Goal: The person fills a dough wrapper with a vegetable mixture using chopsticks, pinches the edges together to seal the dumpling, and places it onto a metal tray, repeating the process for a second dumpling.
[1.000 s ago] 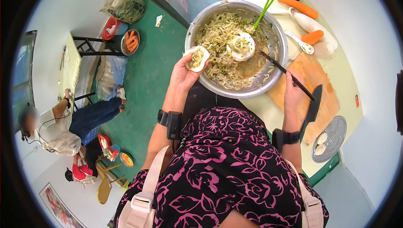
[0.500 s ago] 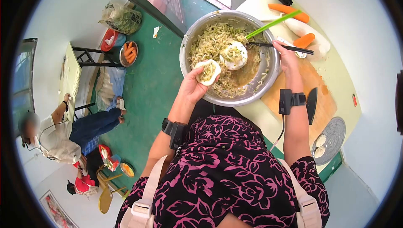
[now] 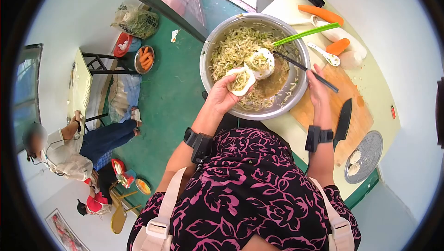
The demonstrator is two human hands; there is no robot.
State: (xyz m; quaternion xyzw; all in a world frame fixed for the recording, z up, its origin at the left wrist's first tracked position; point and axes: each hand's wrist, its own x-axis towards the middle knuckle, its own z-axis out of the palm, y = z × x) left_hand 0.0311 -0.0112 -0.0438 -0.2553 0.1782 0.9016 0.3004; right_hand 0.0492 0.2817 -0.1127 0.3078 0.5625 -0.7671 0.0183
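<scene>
No readable lettering in view, only dark, illegible marks point(image 3: 151, 18) on the clear plastic bag point(image 3: 131, 20).

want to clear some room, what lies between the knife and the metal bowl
In the head view, the right hand with its black chopsticks, and the forearm, above the wooden board.

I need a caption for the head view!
Left hand holds a filled wrapper; right hand holds chopsticks reaching into the metal bowl.

Shiny metal bowl point(image 3: 287, 102); matt, probably wooden board point(image 3: 358, 117).
</scene>
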